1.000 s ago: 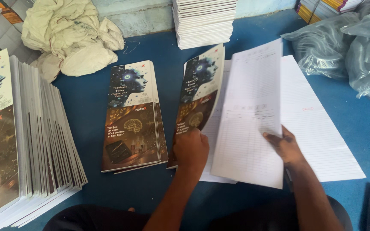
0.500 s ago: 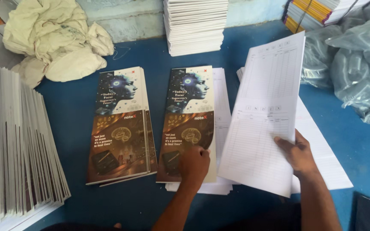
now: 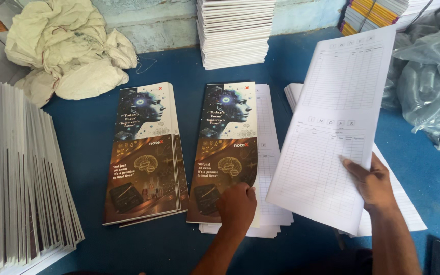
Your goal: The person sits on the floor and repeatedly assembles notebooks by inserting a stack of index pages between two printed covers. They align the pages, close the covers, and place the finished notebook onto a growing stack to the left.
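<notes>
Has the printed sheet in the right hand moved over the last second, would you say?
Yes. The printed sheet has lifted right, off the cover under the left hand; the right hand holds it.

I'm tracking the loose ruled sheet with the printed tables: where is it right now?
In the head view, right of centre: the ruled sheet is lifted by the right hand, tilted above the blue table, just right of the printed cover under the left hand.

Printed cover sheet point(image 3: 227, 147): tall, glossy, dark artwork of a face above and a brain below. It lies flat at centre frame on a stack of white ruled sheets point(image 3: 271, 168). Ruled index sheet point(image 3: 332, 127): white, tabled, raised and tilted at right of frame.
</notes>
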